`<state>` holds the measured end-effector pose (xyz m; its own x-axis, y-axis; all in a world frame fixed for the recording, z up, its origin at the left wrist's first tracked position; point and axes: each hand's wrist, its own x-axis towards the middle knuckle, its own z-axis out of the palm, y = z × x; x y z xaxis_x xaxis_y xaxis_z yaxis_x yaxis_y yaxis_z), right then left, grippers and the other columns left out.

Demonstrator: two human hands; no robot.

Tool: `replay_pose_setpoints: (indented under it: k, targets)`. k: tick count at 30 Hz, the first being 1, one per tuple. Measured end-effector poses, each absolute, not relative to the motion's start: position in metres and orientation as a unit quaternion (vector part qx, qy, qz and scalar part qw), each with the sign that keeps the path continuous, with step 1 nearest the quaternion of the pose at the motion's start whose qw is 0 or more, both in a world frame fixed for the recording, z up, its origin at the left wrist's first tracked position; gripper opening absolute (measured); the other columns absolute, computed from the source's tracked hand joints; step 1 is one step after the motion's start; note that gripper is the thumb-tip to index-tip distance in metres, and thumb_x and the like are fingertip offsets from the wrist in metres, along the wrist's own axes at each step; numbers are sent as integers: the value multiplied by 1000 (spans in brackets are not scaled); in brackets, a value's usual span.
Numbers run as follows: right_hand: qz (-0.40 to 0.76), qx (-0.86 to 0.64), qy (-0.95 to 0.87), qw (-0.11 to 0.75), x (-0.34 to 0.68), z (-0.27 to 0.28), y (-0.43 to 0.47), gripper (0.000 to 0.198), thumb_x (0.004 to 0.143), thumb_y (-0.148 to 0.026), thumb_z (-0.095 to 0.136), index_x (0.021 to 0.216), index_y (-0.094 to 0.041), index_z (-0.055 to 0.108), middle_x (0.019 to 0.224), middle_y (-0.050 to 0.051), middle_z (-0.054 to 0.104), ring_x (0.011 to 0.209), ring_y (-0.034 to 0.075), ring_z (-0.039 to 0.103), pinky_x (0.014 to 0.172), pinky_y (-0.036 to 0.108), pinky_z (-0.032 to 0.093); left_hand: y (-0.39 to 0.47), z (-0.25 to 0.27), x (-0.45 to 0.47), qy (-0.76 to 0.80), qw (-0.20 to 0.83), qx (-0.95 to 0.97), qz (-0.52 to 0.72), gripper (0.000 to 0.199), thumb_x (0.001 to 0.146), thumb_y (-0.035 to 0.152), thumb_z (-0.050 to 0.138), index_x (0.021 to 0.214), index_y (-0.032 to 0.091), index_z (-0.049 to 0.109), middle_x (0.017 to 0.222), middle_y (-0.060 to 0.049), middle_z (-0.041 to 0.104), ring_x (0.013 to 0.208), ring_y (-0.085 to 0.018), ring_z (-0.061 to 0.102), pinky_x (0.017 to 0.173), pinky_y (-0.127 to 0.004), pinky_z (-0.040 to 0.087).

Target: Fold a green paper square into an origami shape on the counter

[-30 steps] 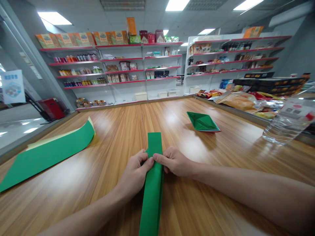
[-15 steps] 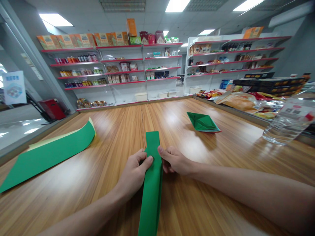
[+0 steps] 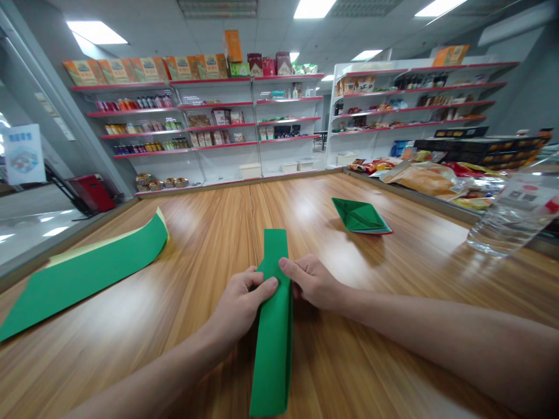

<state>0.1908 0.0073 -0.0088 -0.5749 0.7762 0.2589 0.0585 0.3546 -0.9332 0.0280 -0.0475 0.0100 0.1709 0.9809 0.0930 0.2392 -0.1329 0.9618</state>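
Observation:
A long strip of folded green paper (image 3: 273, 349) lies lengthwise between my hands, its near end toward me. My left hand (image 3: 242, 297) grips its left edge, thumb flat on top and fingers at the side and beneath. On the opposite edge my right hand (image 3: 317, 282) pinches the paper, thumb on its upper face; the other fingers are curled and partly hidden. Loose layers show along the strip's right side. Farther off to the right sits a folded green paper shape (image 3: 361, 216), with pointed corners and a reddish lower edge.
A green sheet with a yellowish back (image 3: 91, 270) lies curled at the left of the wooden table (image 3: 209, 221). On the right stand a clear plastic bottle (image 3: 502, 218) and, beyond the table's rim, snack packets (image 3: 428, 179). Stocked shelves (image 3: 213, 125) line the back.
The green strip has shifted slightly right and away from me, so its near end now shows. My right thumb has come further over the top of the paper.

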Motion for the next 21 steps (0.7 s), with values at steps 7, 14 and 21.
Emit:
replay_pose_setpoints:
  k: [7, 14, 21]
  targets:
    - [494, -270, -770, 300, 190, -12, 5, 63, 85, -63, 41, 44, -15, 49, 38, -2, 42, 35, 6, 34, 33, 19, 21, -48, 8, 26, 494, 387, 660, 413, 37, 83, 40, 53, 59, 16, 67, 72, -6, 57, 78, -22, 54, 72, -33, 40]
    - [557, -277, -731, 280, 190, -13, 7, 67, 84, -68, 36, 45, -15, 49, 36, -1, 43, 31, 6, 35, 32, 20, 22, -48, 10, 27, 488, 370, 670, 420, 36, 84, 37, 53, 57, 16, 66, 72, -5, 56, 79, -22, 54, 78, -35, 40]
    - [565, -290, -726, 264, 190, -14, 10, 70, 80, -74, 35, 46, -15, 49, 38, -1, 45, 31, 6, 37, 31, 19, 23, -49, 9, 27, 494, 374, 664, 418, 35, 83, 39, 55, 60, 16, 68, 76, -6, 55, 82, -22, 53, 80, -35, 40]
